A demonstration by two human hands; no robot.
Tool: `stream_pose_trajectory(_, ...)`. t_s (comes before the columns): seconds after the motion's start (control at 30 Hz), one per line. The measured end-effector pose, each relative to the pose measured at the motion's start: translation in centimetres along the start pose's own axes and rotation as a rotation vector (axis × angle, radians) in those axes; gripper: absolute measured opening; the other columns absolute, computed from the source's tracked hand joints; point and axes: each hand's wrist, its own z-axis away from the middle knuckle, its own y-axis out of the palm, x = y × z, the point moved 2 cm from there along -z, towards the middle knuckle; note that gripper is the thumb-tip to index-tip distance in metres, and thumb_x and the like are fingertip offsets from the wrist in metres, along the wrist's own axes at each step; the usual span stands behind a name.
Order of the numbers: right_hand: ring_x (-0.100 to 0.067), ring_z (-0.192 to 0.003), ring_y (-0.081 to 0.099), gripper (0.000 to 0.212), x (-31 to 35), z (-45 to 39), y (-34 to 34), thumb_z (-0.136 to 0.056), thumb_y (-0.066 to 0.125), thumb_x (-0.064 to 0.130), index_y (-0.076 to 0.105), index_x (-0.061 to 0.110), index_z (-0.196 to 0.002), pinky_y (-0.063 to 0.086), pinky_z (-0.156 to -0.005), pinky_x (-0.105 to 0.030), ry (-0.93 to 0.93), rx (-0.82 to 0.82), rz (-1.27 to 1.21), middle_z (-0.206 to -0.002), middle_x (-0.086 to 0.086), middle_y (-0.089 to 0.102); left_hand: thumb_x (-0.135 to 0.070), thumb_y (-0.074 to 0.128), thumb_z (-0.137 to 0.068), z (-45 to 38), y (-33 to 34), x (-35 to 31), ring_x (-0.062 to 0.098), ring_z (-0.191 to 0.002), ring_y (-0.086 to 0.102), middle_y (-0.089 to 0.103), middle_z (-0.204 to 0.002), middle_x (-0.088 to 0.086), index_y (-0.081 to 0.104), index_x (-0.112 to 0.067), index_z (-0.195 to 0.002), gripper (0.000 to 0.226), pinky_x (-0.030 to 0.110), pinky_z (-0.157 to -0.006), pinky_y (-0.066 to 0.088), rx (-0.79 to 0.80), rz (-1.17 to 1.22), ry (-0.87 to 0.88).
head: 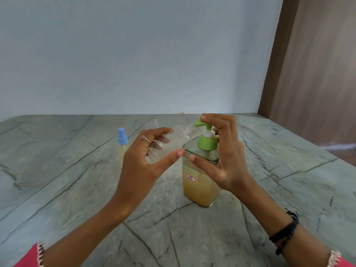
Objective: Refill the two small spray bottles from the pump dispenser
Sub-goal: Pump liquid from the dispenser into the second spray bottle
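A clear square pump dispenser (200, 182) with a green pump head and yellowish liquid stands at the table's middle. My right hand (225, 151) wraps around its top, fingers lying on the green pump head, thumb against the glass shoulder. My left hand (142, 162) holds a small clear uncapped spray bottle (173, 141) tilted, its threaded neck just under the green nozzle. The held bottle looks nearly empty. A second small spray bottle (122, 145) with a blue spray cap stands upright to the left, partly hidden behind my left hand.
The grey marbled table (77, 189) stretches wide on both sides. A pale blue wall runs along its far edge. A brown wooden panel (312, 74) rises at the right.
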Motion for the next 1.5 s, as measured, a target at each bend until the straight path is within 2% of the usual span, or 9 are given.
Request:
stream_pose_trajectory(0.27, 0.003, -0.093, 0.048, 0.055, 0.30, -0.32, -0.03, -0.069, 0.063, 0.043, 0.042, 0.023, -0.115, 0.047, -0.063, -0.025, 0.026, -0.010, -0.030, -0.110, 0.010, 0.037, -0.054, 0.065, -0.064, 0.01, 0.06, -0.01, 0.005, -0.089, 0.059, 0.062, -0.095, -0.013, 0.057, -0.040, -0.107, 0.045, 0.008, -0.074, 0.045, 0.001, 0.001, 0.012)
stream_pose_trajectory(0.37, 0.005, -0.095, 0.049, 0.058, 0.29, -0.17, -0.08, -0.069, 0.065, 0.042, 0.042, 0.023, -0.118, 0.048, -0.063, -0.026, 0.027, -0.015, -0.006, -0.114, 0.006, 0.041, -0.055, 0.065, -0.064, 0.05, 0.05, -0.03, 0.007, -0.090, 0.059, 0.062, -0.095, -0.014, 0.057, -0.042, -0.107, 0.045, 0.011, -0.075, 0.048, 0.004, 0.001, 0.010)
stream_pose_trajectory(0.6, 0.001, -0.093, 0.051, 0.071, -0.07, 0.29, -0.01, -0.070, 0.065, 0.044, 0.036, 0.026, -0.132, 0.049, -0.062, -0.028, 0.039, -0.009, 0.011, -0.125, 0.012, 0.038, -0.056, 0.063, -0.064, -0.06, 0.04, -0.25, 0.006, -0.092, 0.061, 0.063, -0.096, -0.015, 0.055, -0.046, -0.104, 0.042, 0.009, -0.076, 0.048, 0.003, 0.001, 0.019)
stream_pose_trajectory(0.77, 0.003, -0.099, 0.051, 0.066, -0.06, 0.11, -0.04, -0.071, 0.067, 0.041, 0.042, 0.021, -0.128, 0.047, -0.066, -0.017, 0.006, -0.033, -0.020, -0.125, 0.007, 0.042, -0.055, 0.065, -0.064, -0.09, 0.06, -0.32, 0.010, -0.091, 0.062, 0.064, -0.096, -0.013, 0.057, -0.041, -0.106, 0.046, 0.011, -0.076, 0.049, 0.000, 0.009, 0.010)
stream_pose_trajectory(0.97, 0.005, -0.098, 0.049, 0.061, -0.09, -0.03, -0.07, -0.072, 0.065, 0.041, 0.043, 0.020, -0.124, 0.048, -0.062, -0.027, -0.007, -0.030, -0.031, -0.120, 0.008, 0.040, -0.049, 0.069, -0.065, -0.08, 0.14, -0.48, 0.005, -0.091, 0.061, 0.063, -0.097, -0.013, 0.057, -0.038, -0.108, 0.045, 0.009, -0.075, 0.046, 0.004, 0.020, 0.011)
stream_pose_trajectory(1.13, -0.005, -0.087, 0.052, 0.050, -0.06, -0.29, -0.14, -0.072, 0.064, 0.034, 0.047, 0.016, -0.115, 0.048, -0.058, -0.035, -0.018, -0.035, -0.049, -0.110, 0.005, 0.041, -0.049, 0.070, -0.066, -0.14, 0.43, -0.39, 0.006, -0.090, 0.060, 0.062, -0.096, -0.013, 0.059, -0.034, -0.109, 0.047, 0.009, -0.075, 0.046, -0.005, 0.021, -0.009)
stream_pose_trajectory(1.23, -0.014, -0.076, 0.052, 0.037, -0.21, -0.35, -0.12, -0.075, 0.054, 0.021, 0.052, 0.010, -0.110, 0.046, -0.051, -0.044, 0.002, -0.061, -0.078, -0.104, 0.006, 0.042, -0.053, 0.066, -0.065, -0.08, 0.47, -0.39, 0.007, -0.088, 0.060, 0.062, -0.095, -0.012, 0.059, -0.036, -0.108, 0.046, 0.010, -0.075, 0.046, -0.010, 0.026, -0.019)
stream_pose_trajectory(1.3, -0.013, -0.074, 0.051, 0.039, -0.29, -0.26, -0.10, -0.075, 0.051, 0.022, 0.053, 0.007, -0.111, 0.046, -0.048, -0.044, 0.010, -0.073, -0.067, -0.104, 0.006, 0.042, -0.054, 0.066, -0.065, -0.05, 0.47, -0.38, 0.008, -0.089, 0.060, 0.062, -0.095, -0.012, 0.059, -0.038, -0.107, 0.046, 0.012, -0.075, 0.048, -0.005, 0.019, -0.017)
stream_pose_trajectory(1.5, -0.007, -0.077, 0.053, 0.041, -0.41, -0.05, -0.05, -0.076, 0.050, 0.026, 0.047, 0.021, -0.117, 0.047, -0.054, -0.036, 0.051, -0.057, -0.071, -0.110, 0.013, 0.043, -0.057, 0.065, -0.063, -0.02, 0.36, -0.37, 0.011, -0.092, 0.061, 0.063, -0.096, -0.012, 0.058, -0.042, -0.105, 0.045, 0.018, -0.077, 0.052, 0.001, 0.011, -0.025)
